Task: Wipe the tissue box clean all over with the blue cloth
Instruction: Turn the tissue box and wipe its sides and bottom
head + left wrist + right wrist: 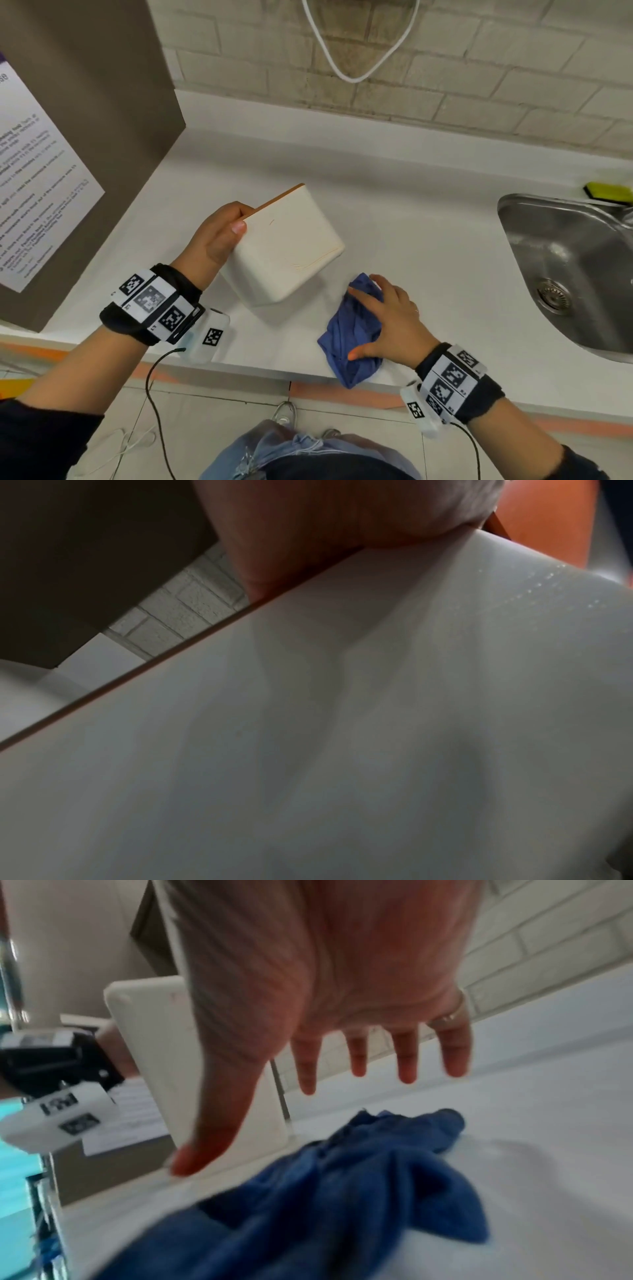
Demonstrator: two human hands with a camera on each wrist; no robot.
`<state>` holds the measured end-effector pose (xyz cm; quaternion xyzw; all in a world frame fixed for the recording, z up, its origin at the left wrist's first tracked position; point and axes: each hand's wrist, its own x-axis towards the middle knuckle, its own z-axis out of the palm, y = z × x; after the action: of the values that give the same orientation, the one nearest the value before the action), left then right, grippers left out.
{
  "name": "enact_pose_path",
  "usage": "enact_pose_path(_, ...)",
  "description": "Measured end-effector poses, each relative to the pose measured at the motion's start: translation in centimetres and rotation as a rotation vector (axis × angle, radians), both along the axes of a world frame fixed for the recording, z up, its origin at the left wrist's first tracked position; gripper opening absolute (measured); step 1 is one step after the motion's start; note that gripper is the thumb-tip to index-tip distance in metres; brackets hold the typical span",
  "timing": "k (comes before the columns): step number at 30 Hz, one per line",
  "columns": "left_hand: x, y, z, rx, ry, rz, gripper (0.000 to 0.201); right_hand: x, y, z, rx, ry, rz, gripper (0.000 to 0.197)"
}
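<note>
A cream tissue box (286, 245) with a thin brown lid edge is tilted up off the white counter (428, 240). My left hand (219, 236) grips its left end, thumb on the top face. In the left wrist view the box (342, 737) fills the picture under my thumb. The crumpled blue cloth (352, 339) lies on the counter near the front edge, right of the box. My right hand (387, 318) hovers spread over it with straight fingers. The right wrist view shows the fingers (356, 1058) apart above the cloth (342, 1191), and the box (205, 1069) behind.
A steel sink (575, 274) sits at the right, with a yellow-green sponge (608, 192) behind it. A brown panel with a printed notice (34, 192) stands at the left. A white cable (356, 44) hangs on the brick wall.
</note>
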<state>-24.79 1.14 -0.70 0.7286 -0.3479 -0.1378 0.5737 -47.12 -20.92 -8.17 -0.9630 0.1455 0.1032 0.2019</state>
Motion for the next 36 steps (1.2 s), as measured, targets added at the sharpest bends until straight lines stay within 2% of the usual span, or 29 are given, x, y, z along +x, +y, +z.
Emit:
enact_pose_path(1, -0.1, 0.0, 0.0, -0.003, 0.002, 0.003, 0.049, 0.1, 0.0, -0.5, -0.036, 0.094, 0.021, 0.114)
enact_pose_path(3, -0.1, 0.0, 0.1, -0.005, 0.004, 0.009, 0.049, 0.5, 0.4, -1.7, -0.063, 0.222, 0.066, 0.108)
enact_pose_path(5, -0.1, 0.0, 0.1, -0.002, 0.008, 0.009, 0.048, 1.1, 0.7, -2.4, -0.056, 0.213, 0.058, 0.087)
enact_pose_path(8, -0.1, 0.0, 0.0, 0.015, 0.021, 0.013, 0.048, 1.9, 0.6, -3.0, -0.038, 0.085, 0.029, 0.040)
enact_pose_path(10, -0.2, -0.1, 0.2, 0.005, 0.024, 0.018, 0.051, 2.0, 0.3, -2.4, 0.072, 0.014, 0.013, 0.024)
enact_pose_path(12, -0.4, 0.0, 0.3, -0.017, 0.025, 0.012, 0.054, 1.8, 0.0, -0.5, 0.310, -0.123, -0.071, 0.015)
enact_pose_path(13, -0.5, 0.1, 0.4, -0.025, 0.026, 0.004, 0.050, 1.7, -0.1, 0.9, 0.431, -0.231, -0.122, 0.017)
enact_pose_path(15, -0.5, 0.1, 0.2, -0.025, 0.027, -0.008, 0.035, 1.4, 0.4, 4.5, 0.637, -0.508, -0.182, 0.028)
enact_pose_path(17, -0.2, 0.1, 0.0, -0.033, 0.037, -0.008, 0.030, 1.9, 1.4, 8.1, 0.747, -0.812, -0.124, 0.031)
enact_pose_path(19, -0.1, 0.0, -0.2, -0.054, 0.042, -0.018, 0.035, 3.7, 2.8, 10.8, 0.676, -1.006, -0.043, 0.034)
enact_pose_path(21, -0.1, -0.1, -0.3, -0.068, 0.038, -0.026, 0.034, 6.3, 4.1, 11.5, 0.493, -1.080, 0.072, 0.035)
enact_pose_path(24, 0.1, -0.3, -0.7, -0.120, 0.078, -0.042, 0.031, 9.1, 6.0, 10.4, 0.514, -0.914, 0.101, 0.041)
enact_pose_path(25, 0.0, -0.3, -0.7, -0.148, 0.088, -0.053, 0.037, 9.6, 6.3, 10.0, 0.491, -0.859, 0.098, 0.044)
enact_pose_path(27, 0.1, -0.4, -0.8, -0.174, 0.124, -0.047, 0.052, 10.3, 6.6, 9.4, 0.313, -0.787, 0.116, 0.051)
enact_pose_path(29, 0.6, -0.4, -1.1, -0.178, 0.185, -0.017, 0.059, 10.8, 6.8, 9.6, 0.131, -0.795, 0.161, 0.048)
enact_pose_path(31, 1.0, -0.5, -1.2, -0.167, 0.211, -0.017, 0.054, 11.1, 7.7, 10.3, 0.011, -0.836, 0.211, 0.039)
enact_pose_path(36, 1.0, -0.9, -1.2, -0.212, 0.255, -0.096, 0.047, 11.1, 9.4, 11.2, -0.124, -0.902, 0.476, 0.037)
